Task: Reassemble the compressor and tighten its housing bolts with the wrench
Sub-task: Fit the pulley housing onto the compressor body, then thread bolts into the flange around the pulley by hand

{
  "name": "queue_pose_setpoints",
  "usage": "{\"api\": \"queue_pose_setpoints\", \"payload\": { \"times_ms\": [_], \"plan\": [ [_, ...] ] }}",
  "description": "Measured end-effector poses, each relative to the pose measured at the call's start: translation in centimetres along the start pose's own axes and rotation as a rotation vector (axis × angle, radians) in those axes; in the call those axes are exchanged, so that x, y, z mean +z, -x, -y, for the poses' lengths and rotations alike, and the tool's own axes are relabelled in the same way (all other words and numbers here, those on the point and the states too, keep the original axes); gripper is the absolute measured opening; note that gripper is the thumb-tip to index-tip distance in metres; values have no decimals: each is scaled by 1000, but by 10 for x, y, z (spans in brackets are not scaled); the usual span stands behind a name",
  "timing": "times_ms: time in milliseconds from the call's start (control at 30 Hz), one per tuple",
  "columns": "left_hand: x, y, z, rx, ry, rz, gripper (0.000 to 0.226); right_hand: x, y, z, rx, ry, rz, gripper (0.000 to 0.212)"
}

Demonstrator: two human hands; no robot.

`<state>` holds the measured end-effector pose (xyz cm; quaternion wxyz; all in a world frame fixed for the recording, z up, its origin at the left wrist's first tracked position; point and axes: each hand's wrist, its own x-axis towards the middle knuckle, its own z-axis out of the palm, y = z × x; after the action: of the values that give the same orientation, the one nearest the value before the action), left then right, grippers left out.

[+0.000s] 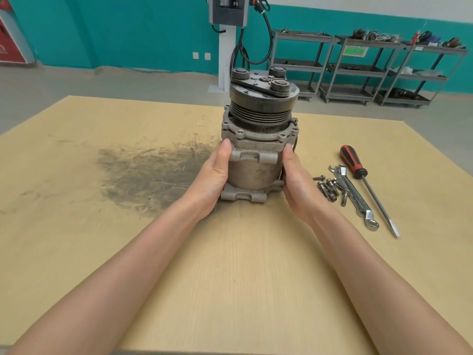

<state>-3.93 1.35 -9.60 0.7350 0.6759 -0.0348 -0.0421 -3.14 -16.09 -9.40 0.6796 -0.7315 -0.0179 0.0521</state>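
Note:
The grey metal compressor (pixel 256 165) stands upright on the wooden table (pixel 230 278), its black pulley and clutch plate on top. My left hand (pixel 213 180) holds its left side with the thumb up along the housing. My right hand (pixel 298 185) holds the right side the same way; the fingers of both hands wrap behind the body and are hidden. Several loose bolts (pixel 330 189) lie just right of my right hand. Beside them lies a silver wrench (pixel 354 196).
A red-and-black-handled screwdriver (pixel 368 185) lies right of the wrench. A dark greasy smear (pixel 153 172) marks the table left of the compressor. Metal shelf carts (pixel 358 67) and a wall unit with hoses (pixel 230 11) stand beyond the table's far edge.

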Motion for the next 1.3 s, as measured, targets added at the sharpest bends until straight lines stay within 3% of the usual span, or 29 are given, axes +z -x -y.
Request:
{"api": "queue_pose_setpoints", "payload": {
  "times_ms": [133,233,467,533,667,733,800,867,1000,1200,1300],
  "plan": [
    [2,2,13,61,-73,-69,107,-1,6,-11,-88,144,-84,94],
    [-6,8,23,108,-123,-50,115,-12,5,-20,-40,174,-132,95],
    [-5,14,22,123,-64,-35,103,-37,7,-12,-32,-106,-397,43],
    [-4,17,21,136,-72,-24,92,-53,10,-6,-100,-27,-469,28],
    [-1,19,21,169,-91,-18,80,-84,17,1,-211,334,-632,21],
    [-1,20,23,174,-109,-27,80,-89,20,1,-184,639,-578,15],
    [-2,19,25,185,-116,-24,81,-86,22,-2,-91,881,-401,12],
    [-2,18,26,187,-99,-19,84,-80,24,-3,40,1036,-265,26],
    [-4,13,24,211,-84,-9,86,-70,27,-1,213,1297,-160,43],
    [-2,6,22,285,-55,-6,123,-59,31,2,128,1284,-248,25],
    [-1,3,26,284,-23,-12,118,-66,28,8,-102,1001,-388,18]
  ]
}}
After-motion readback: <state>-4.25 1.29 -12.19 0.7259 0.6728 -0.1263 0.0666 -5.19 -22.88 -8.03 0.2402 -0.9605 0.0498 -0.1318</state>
